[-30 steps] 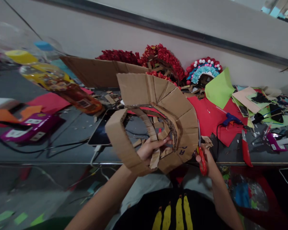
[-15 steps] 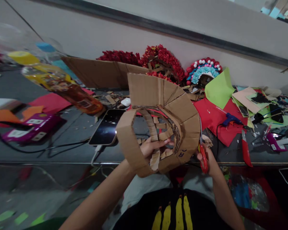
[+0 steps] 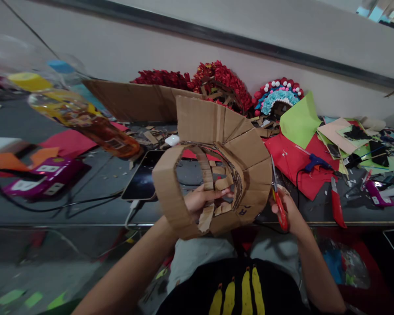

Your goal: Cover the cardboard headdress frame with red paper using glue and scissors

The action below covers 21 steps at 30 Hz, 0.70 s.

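Observation:
My left hand (image 3: 202,201) reaches through the open ring of a cardboard headdress frame (image 3: 254,166), its fingers closed on the inner strips. A wide curved cardboard brim fans out on the far and right sides of the frame, and a plain band (image 3: 167,188) loops around on the left. In my right hand (image 3: 285,208) are red-handled scissors (image 3: 280,208), held just right of the brim with the blades pointing away from me. The blade tips lie close to the brim's right edge; whether they touch it I cannot tell.
Behind stand red flowered pieces (image 3: 223,81) and a blue-and-red decorated arch (image 3: 280,98). A tilted bottle (image 3: 95,120), a phone (image 3: 142,175) and a purple power strip (image 3: 49,175) lie left. Right are a blue glue gun (image 3: 317,162), a red-handled knife (image 3: 337,203) and coloured paper (image 3: 300,120).
The cardboard frame has shifted slightly left and tilted in my left hand. The scissors have moved a little right, leaving a small gap beside the lower brim.

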Motion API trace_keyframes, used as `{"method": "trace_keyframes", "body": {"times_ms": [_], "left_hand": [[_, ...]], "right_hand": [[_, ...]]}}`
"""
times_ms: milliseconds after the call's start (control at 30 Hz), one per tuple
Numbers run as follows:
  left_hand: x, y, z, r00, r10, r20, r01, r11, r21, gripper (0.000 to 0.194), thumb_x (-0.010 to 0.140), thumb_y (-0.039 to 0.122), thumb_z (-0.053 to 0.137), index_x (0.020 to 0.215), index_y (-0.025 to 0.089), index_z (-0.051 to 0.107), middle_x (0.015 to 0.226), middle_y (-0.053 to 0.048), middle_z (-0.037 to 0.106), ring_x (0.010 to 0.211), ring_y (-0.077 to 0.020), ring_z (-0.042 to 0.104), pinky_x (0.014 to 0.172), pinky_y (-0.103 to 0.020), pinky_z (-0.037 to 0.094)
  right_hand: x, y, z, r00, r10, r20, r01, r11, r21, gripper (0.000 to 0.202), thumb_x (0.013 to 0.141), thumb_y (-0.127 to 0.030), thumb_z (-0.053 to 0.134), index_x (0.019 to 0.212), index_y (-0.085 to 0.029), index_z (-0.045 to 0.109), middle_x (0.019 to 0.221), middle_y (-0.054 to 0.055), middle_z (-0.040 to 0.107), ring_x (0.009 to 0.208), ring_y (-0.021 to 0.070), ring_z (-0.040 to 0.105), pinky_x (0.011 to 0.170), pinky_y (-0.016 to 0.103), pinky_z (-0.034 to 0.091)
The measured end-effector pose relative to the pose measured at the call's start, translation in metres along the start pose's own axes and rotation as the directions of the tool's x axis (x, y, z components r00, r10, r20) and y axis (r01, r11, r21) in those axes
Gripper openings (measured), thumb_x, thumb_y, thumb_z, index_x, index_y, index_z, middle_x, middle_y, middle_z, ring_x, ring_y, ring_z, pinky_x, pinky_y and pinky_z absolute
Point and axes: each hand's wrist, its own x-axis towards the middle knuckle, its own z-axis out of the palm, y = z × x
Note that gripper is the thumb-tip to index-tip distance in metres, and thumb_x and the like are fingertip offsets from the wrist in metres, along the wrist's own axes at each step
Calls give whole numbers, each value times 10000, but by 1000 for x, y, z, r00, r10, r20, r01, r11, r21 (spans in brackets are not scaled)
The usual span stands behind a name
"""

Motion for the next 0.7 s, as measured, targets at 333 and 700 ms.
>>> {"method": "trace_keyframes", "body": {"times_ms": [333,700], "left_hand": [[-8,14,-10,997,-18,-80,26,995,100,165,596,-23,693,662,113,627,523,-27,645,394,-138,584,416,-225,522],[-9,15,-8,997,-18,-71,29,988,149,161,594,-25,692,591,115,614,520,-34,642,454,-137,597,483,-222,530]], "right_hand": [[-10,-24,-23,984,43,171,4,965,-263,267,850,-424,388,918,-206,528,582,-40,524,410,85,368,393,204,258],[-6,-19,-23,985,115,131,-75,959,-274,357,860,-505,312,866,-210,514,526,-46,488,382,97,382,364,212,256]]}}
